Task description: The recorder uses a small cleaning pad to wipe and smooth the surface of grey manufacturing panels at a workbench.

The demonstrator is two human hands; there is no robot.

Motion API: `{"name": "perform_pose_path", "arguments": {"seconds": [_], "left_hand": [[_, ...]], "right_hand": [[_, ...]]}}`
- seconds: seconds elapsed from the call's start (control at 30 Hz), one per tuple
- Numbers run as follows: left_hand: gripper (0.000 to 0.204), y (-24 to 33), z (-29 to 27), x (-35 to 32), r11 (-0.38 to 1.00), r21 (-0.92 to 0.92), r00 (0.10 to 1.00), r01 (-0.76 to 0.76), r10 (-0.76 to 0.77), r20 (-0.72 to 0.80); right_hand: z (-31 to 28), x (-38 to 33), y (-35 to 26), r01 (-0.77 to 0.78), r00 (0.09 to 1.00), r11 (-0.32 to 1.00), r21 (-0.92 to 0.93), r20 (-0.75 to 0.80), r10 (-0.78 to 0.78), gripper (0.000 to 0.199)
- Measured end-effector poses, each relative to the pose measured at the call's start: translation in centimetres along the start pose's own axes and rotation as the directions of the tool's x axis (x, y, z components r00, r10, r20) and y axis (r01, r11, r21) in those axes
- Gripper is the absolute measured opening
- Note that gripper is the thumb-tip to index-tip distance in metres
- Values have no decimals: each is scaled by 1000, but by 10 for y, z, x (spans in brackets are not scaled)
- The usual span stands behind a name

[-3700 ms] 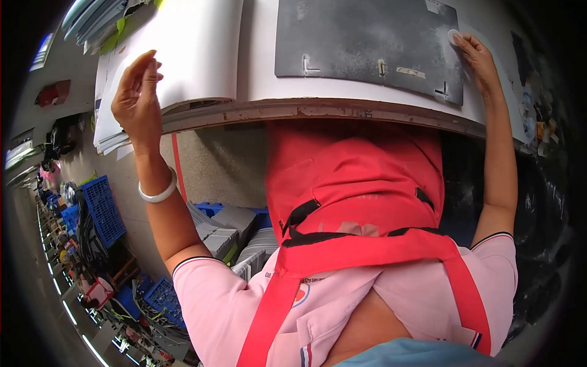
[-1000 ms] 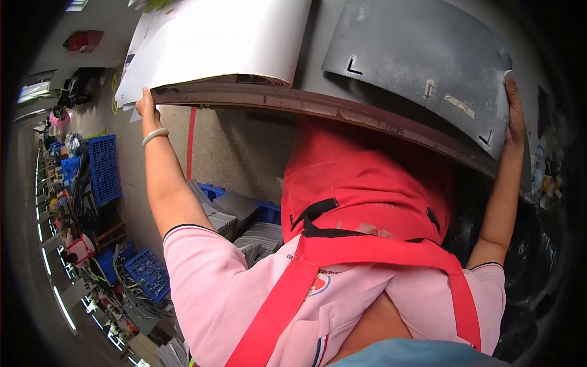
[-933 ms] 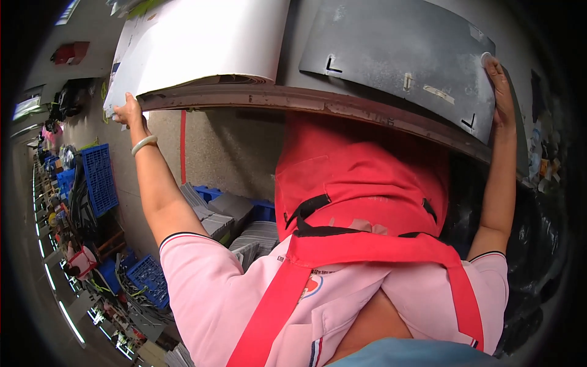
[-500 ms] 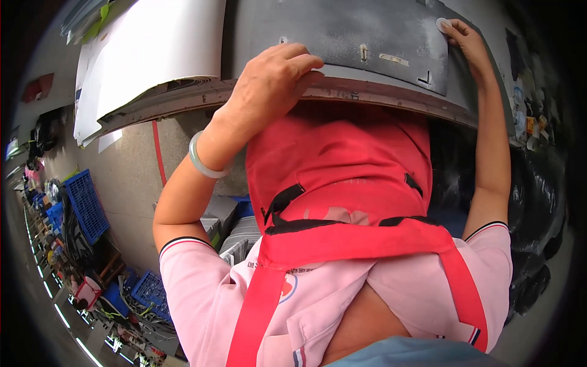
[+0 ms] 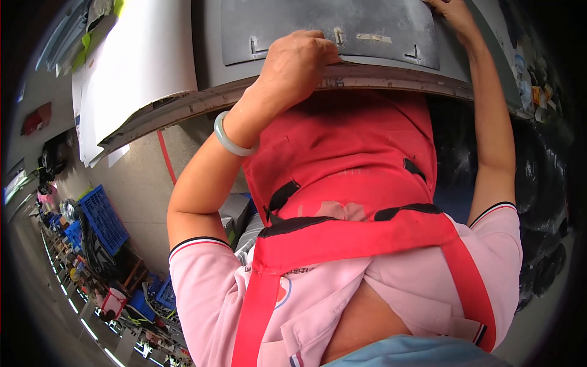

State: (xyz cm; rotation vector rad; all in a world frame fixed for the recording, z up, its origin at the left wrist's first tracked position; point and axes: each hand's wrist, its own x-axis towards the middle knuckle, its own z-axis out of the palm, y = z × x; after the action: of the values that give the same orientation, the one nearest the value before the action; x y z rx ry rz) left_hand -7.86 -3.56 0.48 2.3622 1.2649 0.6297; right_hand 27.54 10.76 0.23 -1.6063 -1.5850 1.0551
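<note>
A dark grey board, scuffed with white, lies on the workbench in front of me, with narrow slots and pale tape strips on it. My left hand is at the board's near edge, fingers curled together; what is between the fingertips is hidden. A pale green bangle circles that wrist. At the board's far right edge, my right hand has its fingers bent in a pinch. Their tips meet the picture's upper edge, so the round white disc pinched there a moment ago is cut off now.
Large white sheets overhang the bench's left part. The bench's worn front edge runs close to my red apron. Blue plastic crates stand on the floor at left. Black plastic bags pile up at right.
My left hand has moved right along the board's near edge, its fingers more closed. The whole view has shifted, pushing the right fingertips and white disc to the upper edge.
</note>
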Motion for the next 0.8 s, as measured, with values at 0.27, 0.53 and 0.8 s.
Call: {"name": "perform_pose_path", "arguments": {"seconds": [0.27,0.53,0.8], "left_hand": [[18,-19,-17,-29,1000,26,969,1,6,-247],[30,-29,-44,-55,962,202,970,183,-144,-194],[19,-30,-43,-65,984,110,978,142,-122,-171]], "right_hand": [[8,-7,-8,39,999,999,-10,-5,-39,17],[-2,-1,1,23,1000,1000,-8,10,-23,16],[0,-2,0,18,999,1000,-5,32,-18,15]]}}
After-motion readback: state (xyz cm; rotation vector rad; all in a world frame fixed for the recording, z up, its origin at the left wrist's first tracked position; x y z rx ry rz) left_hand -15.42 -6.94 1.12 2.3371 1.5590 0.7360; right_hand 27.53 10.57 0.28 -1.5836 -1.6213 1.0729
